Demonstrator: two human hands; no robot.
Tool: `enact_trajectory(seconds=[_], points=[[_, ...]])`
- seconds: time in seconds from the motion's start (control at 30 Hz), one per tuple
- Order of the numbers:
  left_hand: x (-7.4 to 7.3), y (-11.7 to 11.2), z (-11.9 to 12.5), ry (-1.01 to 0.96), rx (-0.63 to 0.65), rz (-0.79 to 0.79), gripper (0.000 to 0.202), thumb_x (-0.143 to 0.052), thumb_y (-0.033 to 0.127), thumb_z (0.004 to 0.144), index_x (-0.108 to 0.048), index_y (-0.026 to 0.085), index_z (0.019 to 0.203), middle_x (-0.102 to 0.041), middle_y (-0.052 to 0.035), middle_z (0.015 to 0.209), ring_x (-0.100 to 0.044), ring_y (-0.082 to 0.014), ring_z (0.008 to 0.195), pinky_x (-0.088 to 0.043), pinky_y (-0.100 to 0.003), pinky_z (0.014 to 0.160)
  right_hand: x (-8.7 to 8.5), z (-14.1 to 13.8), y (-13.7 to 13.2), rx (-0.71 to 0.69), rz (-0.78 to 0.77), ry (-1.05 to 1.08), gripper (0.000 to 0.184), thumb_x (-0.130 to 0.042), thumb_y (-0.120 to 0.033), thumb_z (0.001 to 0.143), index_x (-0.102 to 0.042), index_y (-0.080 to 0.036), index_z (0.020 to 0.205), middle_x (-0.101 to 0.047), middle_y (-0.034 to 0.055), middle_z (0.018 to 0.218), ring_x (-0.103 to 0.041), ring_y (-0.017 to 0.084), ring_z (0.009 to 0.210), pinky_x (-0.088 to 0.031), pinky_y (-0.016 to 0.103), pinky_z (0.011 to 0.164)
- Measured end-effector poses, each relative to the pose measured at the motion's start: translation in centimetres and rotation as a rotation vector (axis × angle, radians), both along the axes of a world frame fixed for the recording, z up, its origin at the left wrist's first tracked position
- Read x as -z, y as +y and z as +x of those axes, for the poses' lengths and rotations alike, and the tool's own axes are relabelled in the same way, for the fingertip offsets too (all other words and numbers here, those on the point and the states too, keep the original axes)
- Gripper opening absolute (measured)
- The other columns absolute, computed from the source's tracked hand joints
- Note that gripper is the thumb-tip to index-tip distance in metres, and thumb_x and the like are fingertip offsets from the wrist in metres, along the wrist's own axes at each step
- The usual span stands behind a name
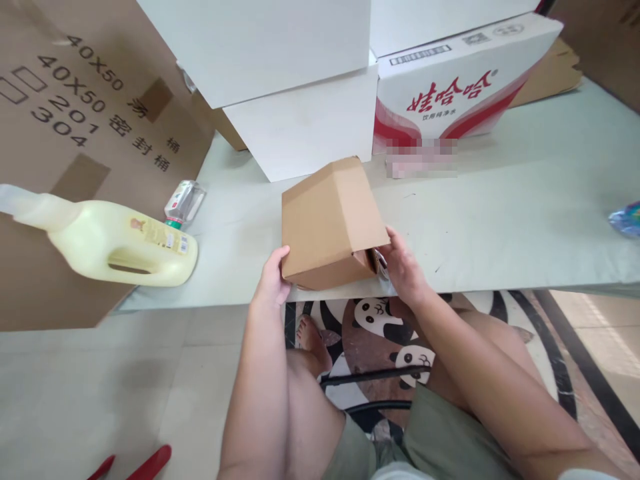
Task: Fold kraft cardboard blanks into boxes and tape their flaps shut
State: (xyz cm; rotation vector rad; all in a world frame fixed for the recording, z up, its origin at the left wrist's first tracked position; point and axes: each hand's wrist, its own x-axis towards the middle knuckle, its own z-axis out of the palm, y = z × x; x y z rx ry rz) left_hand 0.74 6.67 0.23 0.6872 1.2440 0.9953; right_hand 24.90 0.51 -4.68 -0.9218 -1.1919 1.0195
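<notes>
A small brown cardboard box (330, 220) rests near the front edge of the cloth-covered table, tilted slightly in my two hands. My left hand (274, 277) grips its left front corner, thumb on the side and the other fingers partly hidden beneath. At the right end, my right hand (404, 267) holds the edge of the box by a partly raised flap, fingertips bent around it. Something dark and shiny (381, 261) shows in the gap there, too small to make out.
White cartons (305, 113) and a white-and-red carton (450, 93) stand behind. To the left are a pale yellow jug (125, 240), a small clear bottle (184, 202) and a large brown carton (75, 133). A blue packet (626, 219) lies far right on the table (540, 207).
</notes>
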Motion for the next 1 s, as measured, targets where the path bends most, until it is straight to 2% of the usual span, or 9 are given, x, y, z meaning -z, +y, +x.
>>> enact_trajectory(seconds=[0.1, 0.2, 0.3, 0.47, 0.57, 0.73, 0.83, 0.9, 1.0], points=[[0.0, -0.3, 1.0, -0.108, -0.028, -0.031, 0.036, -0.070, 0.043, 0.074, -0.071, 0.016, 0.097, -0.077, -0.0090, 0.095, -0.072, -0.0276, 0.099, -0.058, -0.036, 0.084, -0.1, -1.1, -0.2, -0.031, 0.058, -0.133, 0.078, -0.047, -0.075, 0.089, -0.038, -0.027, 0.151, -0.042, 0.0109, 0.160, -0.041, 0.030, 0.148, -0.035, 0.053, 0.122], [-0.1, -0.8, 1.7, -0.174, -0.006, -0.101, 0.036, -0.066, 0.045, 0.084, -0.071, 0.017, 0.104, -0.078, -0.0082, 0.096, -0.074, -0.0254, 0.096, -0.059, -0.035, 0.082, -0.8, -1.7, -0.5, 0.094, 0.122, -0.263, 0.075, -0.058, -0.060, 0.091, -0.034, -0.026, 0.154, -0.043, 0.0140, 0.159, -0.039, 0.032, 0.149, -0.034, 0.059, 0.121], [-0.1, -1.1, 2.0, -0.184, 0.084, -0.142, 0.034, -0.064, 0.043, 0.088, -0.069, 0.015, 0.108, -0.078, -0.0096, 0.097, -0.075, -0.0242, 0.092, -0.060, -0.034, 0.079, -2.9, -1.5, -0.9, 0.201, 0.308, -0.320, 0.076, -0.062, -0.047, 0.092, -0.027, -0.030, 0.157, -0.046, 0.0121, 0.157, -0.043, 0.031, 0.147, -0.037, 0.060, 0.120], [0.0, -1.9, 3.1, -0.068, 0.318, -0.049, 0.048, -0.072, 0.034, 0.083, -0.064, 0.018, 0.127, -0.076, -0.0113, 0.115, -0.073, -0.0279, 0.105, -0.059, -0.038, 0.089, -7.3, -1.0, -1.8, 0.263, 0.567, -0.555, 0.045, -0.062, -0.023, 0.090, -0.059, -0.029, 0.134, -0.065, 0.0073, 0.137, -0.052, 0.031, 0.139, -0.037, 0.061, 0.120], [-0.3, -2.4, 3.7, 0.152, 0.338, 0.135, 0.050, -0.078, 0.032, 0.077, -0.067, 0.022, 0.125, -0.072, -0.0102, 0.126, -0.063, -0.0312, 0.125, -0.053, -0.042, 0.103, -8.0, -1.0, -2.0, 0.206, 0.520, -0.619, 0.029, -0.062, -0.026, 0.089, -0.070, -0.027, 0.117, -0.072, 0.0064, 0.126, -0.059, 0.031, 0.132, -0.043, 0.060, 0.117], [-1.4, -2.8, 3.1, 0.453, 0.011, 0.675, 0.047, -0.061, 0.051, 0.090, -0.064, 0.029, 0.131, -0.052, -0.0064, 0.154, -0.041, -0.0295, 0.148, -0.037, -0.046, 0.119, -7.3, -1.0, -1.9, 0.105, 0.402, -0.599, 0.029, -0.063, -0.032, 0.089, -0.069, -0.027, 0.116, -0.074, 0.0056, 0.123, -0.051, 0.033, 0.140, -0.042, 0.060, 0.118], [-1.8, -3.0, 3.4, 0.579, 0.125, 0.983, 0.052, -0.054, 0.056, 0.093, -0.061, 0.029, 0.137, -0.043, -0.0061, 0.160, -0.027, -0.0298, 0.155, -0.023, -0.048, 0.126, -7.0, -0.9, -1.9, 0.072, 0.360, -0.554, 0.033, -0.059, -0.030, 0.092, -0.061, -0.026, 0.124, -0.072, 0.0085, 0.127, -0.046, 0.033, 0.144, -0.044, 0.059, 0.116], [-1.8, -3.1, 4.0, 0.672, 0.241, 1.089, 0.052, -0.050, 0.057, 0.095, -0.064, 0.026, 0.134, -0.051, -0.0077, 0.154, -0.026, -0.0313, 0.155, -0.016, -0.053, 0.127, -6.8, -0.9, -1.8, 0.057, 0.334, -0.527, 0.040, -0.057, -0.028, 0.094, -0.052, -0.025, 0.134, -0.070, 0.0112, 0.130, -0.042, 0.032, 0.147, -0.045, 0.058, 0.115], [-1.5, -2.7, 4.7, 0.742, 0.289, 1.157, 0.050, -0.044, 0.055, 0.098, -0.068, 0.026, 0.130, -0.060, -0.0083, 0.143, -0.033, -0.0315, 0.150, -0.010, -0.057, 0.127, -6.7, -0.8, -1.7, 0.020, 0.319, -0.515, 0.053, -0.055, -0.027, 0.096, -0.036, -0.026, 0.146, -0.066, 0.0119, 0.137, -0.037, 0.030, 0.151, -0.038, 0.060, 0.119]])
